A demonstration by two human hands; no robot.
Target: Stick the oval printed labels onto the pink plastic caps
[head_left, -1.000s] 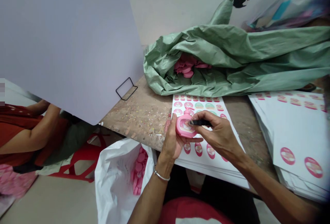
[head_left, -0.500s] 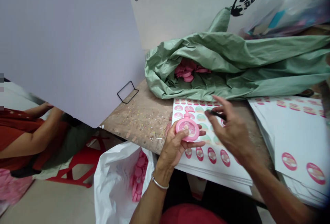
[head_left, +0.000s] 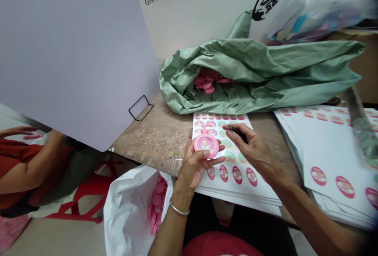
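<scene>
Standing far to the left, well apart from the left fingers, is a red stool, with a co-worker's orange-red sleeve beside it. Nearer, left of the left fingers and lower, a white sack gapes open, with pink pieces heaped along its right side. Beyond the left fingers and off to their left, a black wire stand rests on the worktop.

The left fingers are closed around a pink bottle, thumb on the labelled face and the other fingers behind and under it. Its pump end points away from the wearer and its base toward them; the long axis, base to pump, leans slightly left, with the label facing up. A stack of sticker sheets lies below both sets of fingers. Past them, a green bag lies on its side, mouth open, pink pieces inside.

To the bottle's right, just apart from it, the right fingers pinch a slim dark tool. Right of these fingers lies a second stack of sheets; beyond it, a clear bag has blurred colourful contents.
</scene>
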